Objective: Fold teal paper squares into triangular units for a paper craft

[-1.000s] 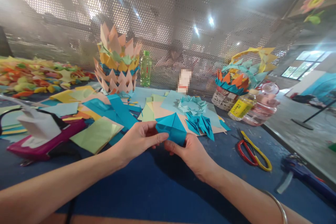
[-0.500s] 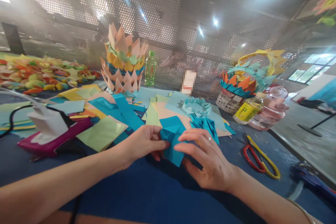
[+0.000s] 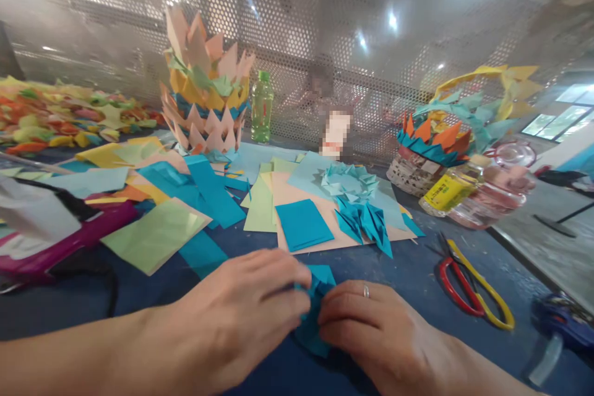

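Note:
A blue sheet of paper (image 3: 323, 275), partly folded, is between my hands low over the dark blue table. My left hand (image 3: 255, 306) has its fingers bent onto the paper's left side. The fingers of my right hand (image 3: 378, 325), with a ring on one, close on its right side. Both hands hide much of the sheet. Just beyond lies a small stack of blue square paper (image 3: 304, 226) on a peach sheet (image 3: 283, 189). Folded blue paper pieces (image 3: 364, 223) sit to its right, before a pale turquoise folded paper ring (image 3: 350, 182).
At right lie red-and-yellow-handled scissors (image 3: 473, 288) and a blue glue gun (image 3: 563, 322). A magenta device (image 3: 60, 244) is at left. Behind stand a tall paper-petal basket (image 3: 208, 93), a green bottle (image 3: 262, 108), a smaller basket (image 3: 417, 167) and a yellow-labelled bottle (image 3: 448, 192).
My hands and the blue sheet have come lower and nearer, uncovering the blue stack. My right fingers, spread before, have closed on the paper. The view has shifted slightly.

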Demonstrator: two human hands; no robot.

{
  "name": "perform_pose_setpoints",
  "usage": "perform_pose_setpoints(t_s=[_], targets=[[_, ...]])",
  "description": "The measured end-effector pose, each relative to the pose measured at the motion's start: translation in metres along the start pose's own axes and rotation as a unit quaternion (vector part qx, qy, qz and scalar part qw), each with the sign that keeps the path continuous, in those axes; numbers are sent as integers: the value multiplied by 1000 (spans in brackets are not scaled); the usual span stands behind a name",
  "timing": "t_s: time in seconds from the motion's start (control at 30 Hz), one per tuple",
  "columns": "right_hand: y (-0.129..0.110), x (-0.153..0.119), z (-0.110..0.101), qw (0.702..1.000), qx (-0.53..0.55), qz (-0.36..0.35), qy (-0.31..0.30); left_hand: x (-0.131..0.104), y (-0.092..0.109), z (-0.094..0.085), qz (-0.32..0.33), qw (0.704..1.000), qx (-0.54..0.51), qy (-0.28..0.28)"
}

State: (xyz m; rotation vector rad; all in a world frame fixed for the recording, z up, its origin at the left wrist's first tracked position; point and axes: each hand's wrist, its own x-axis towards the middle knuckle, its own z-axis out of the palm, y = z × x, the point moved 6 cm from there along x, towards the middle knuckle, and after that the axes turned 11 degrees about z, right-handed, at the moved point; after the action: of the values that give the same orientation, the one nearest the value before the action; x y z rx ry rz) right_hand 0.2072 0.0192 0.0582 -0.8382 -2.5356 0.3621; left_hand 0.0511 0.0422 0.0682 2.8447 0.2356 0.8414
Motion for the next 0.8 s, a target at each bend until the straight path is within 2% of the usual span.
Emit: perform_pose_setpoints(t_s=[0.03,0.13,0.27,0.37,0.4,0.43,0.57,0.6,0.63,0.67,0.8], targets=[[1,-1,-1,1000,10,3,-3,1,9,1,44,999,14,-16],[7,-1,-3,999,31,26,-6,5,18,4,75,995,54,-33],[11,1,-6,995,64,72,8,9,18,4,91,994,64,8],[19,2,-3,986,92,141,19,9,17,6,72,992,96,33],[22,1,-2,980,99,169,27,7,15,8,47,992,111,34],[26,1,0,974,106,194,38,5,18,10,60,990,117,49],[36,-1,7,953,102,273,76,-5,11,13,7,984,148,100],[36,-1,8,951,93,284,81,-7,9,15,12,985,146,89],[36,0,9,950,85,290,84,-7,14,16,84,985,124,87],[35,0,10,949,78,293,87,-8,11,18,95,986,116,73],[33,1,12,950,58,293,96,-10,3,18,101,985,112,84]])
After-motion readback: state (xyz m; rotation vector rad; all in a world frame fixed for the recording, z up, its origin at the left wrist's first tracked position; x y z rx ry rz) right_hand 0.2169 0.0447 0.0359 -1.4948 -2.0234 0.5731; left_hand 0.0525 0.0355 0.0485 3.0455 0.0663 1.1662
